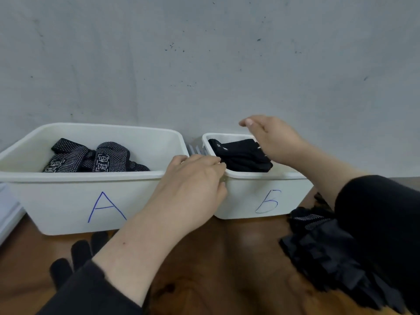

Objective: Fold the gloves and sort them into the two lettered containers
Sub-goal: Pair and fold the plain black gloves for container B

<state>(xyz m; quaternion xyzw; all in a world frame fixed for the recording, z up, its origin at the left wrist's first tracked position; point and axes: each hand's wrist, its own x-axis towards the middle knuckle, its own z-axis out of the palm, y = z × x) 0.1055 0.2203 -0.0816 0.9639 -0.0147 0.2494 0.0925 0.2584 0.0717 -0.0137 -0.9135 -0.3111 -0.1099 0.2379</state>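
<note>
A folded black glove (243,156) lies in white container B (261,178) on the right. My right hand (275,142) reaches over B from the right, its fingers resting on the glove's right side and its thumb spread away. My left hand (193,185) is at B's front left corner with curled fingers meeting the glove's near end; whether they pinch it is hidden. White container A (75,196) on the left holds dotted black gloves (95,159). A plain black glove (77,258) lies spread on the table under my left forearm.
A heap of loose black gloves (322,251) lies on the wooden table at the right, partly under my right sleeve. Both containers stand against a grey wall. A white object (9,212) sits at the left edge.
</note>
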